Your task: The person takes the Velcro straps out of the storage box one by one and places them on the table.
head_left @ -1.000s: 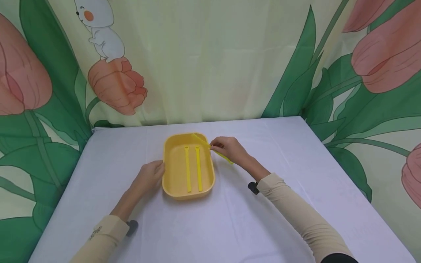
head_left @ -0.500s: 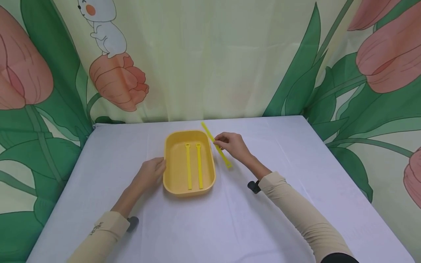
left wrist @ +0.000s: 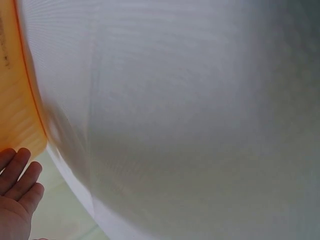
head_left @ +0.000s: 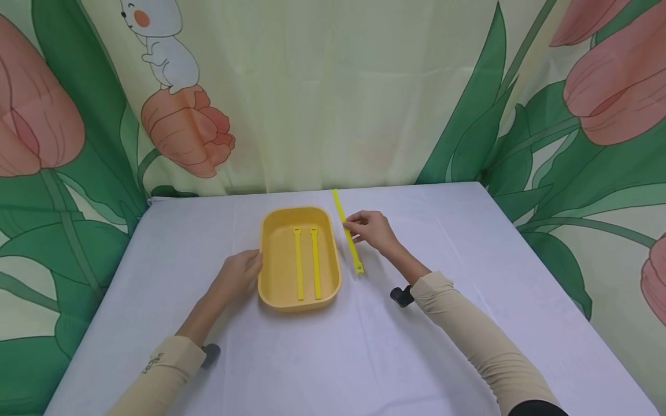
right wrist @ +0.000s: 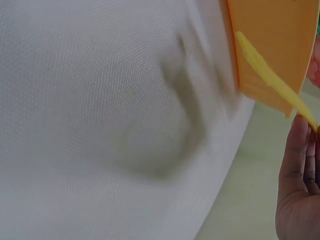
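Note:
A yellow tray (head_left: 278, 254) with rounded corners sits on the table, and two yellow cable ties (head_left: 299, 266) lie lengthwise inside it, side by side. My right hand (head_left: 372, 228) pinches a third yellow cable tie (head_left: 353, 248) near its middle, just outside the tray's right rim. The slotted head of that tie points toward me and its tail points to the back. In the right wrist view, the held tie (right wrist: 270, 75) crosses in front of the tray's side. My left hand (head_left: 240, 271) touches the tray's left side; its fingers (left wrist: 20, 172) look straight in the left wrist view.
A white cloth (head_left: 312, 364) covers the table under the tray. Behind the table's back edge hangs a curtain (head_left: 333, 104) printed with tulips and a white animal.
My right hand has moved the held cable tie from over the tray's upper right corner to the right of the rim, turning it more upright in view. My left hand stays at the tray.

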Demonstrator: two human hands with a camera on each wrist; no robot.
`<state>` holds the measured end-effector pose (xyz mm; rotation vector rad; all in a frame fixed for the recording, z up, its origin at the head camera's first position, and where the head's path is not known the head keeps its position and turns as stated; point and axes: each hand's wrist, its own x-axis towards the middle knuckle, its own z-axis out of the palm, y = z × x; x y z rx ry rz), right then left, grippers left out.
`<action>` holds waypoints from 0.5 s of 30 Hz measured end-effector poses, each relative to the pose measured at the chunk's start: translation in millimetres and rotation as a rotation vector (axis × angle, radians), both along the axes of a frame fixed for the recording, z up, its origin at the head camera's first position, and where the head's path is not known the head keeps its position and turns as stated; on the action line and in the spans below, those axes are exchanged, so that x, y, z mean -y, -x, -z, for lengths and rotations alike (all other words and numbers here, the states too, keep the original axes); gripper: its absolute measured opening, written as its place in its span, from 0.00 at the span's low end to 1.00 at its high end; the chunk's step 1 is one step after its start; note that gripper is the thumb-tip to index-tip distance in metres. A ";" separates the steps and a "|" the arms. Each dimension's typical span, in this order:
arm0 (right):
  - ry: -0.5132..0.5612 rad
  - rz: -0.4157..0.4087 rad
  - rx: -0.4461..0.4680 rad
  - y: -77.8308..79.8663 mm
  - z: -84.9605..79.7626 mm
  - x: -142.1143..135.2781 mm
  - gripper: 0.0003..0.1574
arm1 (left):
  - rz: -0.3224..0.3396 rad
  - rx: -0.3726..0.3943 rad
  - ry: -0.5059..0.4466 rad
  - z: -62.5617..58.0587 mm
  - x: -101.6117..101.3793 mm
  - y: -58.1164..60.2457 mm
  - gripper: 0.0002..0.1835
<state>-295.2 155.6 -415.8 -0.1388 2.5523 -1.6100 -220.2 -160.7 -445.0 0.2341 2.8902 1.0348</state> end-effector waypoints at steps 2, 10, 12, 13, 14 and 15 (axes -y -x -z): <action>0.011 -0.002 0.011 0.6 1.0 -0.6 0.15 | 0.002 -0.005 0.001 0.1 0.3 -0.1 0.22; 0.043 0.005 0.096 2.1 7.8 -6.0 0.16 | 0.007 -0.012 -0.016 1.2 1.4 0.3 0.22; 0.040 0.015 0.136 2.6 11.1 -9.0 0.17 | 0.004 -0.009 -0.015 1.2 1.2 0.2 0.22; 0.036 0.022 0.157 2.9 12.9 -10.5 0.17 | 0.004 -0.008 -0.014 1.3 1.2 0.3 0.22; 0.033 0.031 0.177 3.0 14.7 -12.0 0.18 | 0.005 -0.007 -0.013 1.4 1.1 0.2 0.22; 0.028 0.042 0.196 3.0 16.4 -13.6 0.18 | 0.006 -0.009 -0.015 1.3 1.2 0.2 0.22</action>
